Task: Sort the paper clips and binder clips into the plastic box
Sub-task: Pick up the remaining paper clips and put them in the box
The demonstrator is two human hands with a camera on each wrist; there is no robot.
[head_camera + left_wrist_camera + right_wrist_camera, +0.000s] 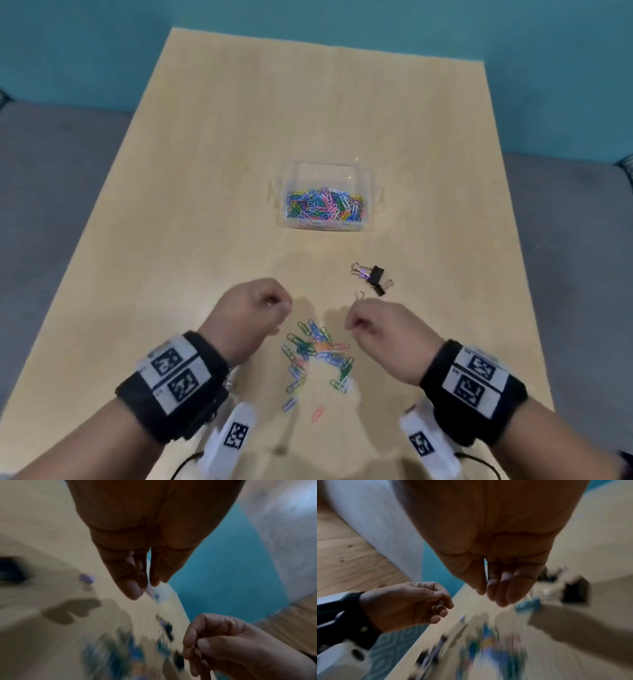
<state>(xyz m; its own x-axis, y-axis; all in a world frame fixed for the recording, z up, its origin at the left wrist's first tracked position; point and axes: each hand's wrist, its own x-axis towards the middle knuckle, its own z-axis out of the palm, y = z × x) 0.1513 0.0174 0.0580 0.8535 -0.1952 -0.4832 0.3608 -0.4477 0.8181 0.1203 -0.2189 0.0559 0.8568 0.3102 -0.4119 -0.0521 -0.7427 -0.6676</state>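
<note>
Both hands hover over the table [205, 154] with fingers curled in. The left hand [251, 313] has thumb against fingertips, the right hand [383, 330] likewise — whether either pinches a clip, the blurred wrist views cannot settle. Between and just below them lies a loose heap of coloured paper clips [315, 356]. Black binder clips [373, 279] sit just beyond the right hand. Farther off, the clear plastic box [371, 205] holds many paper clips.
</note>
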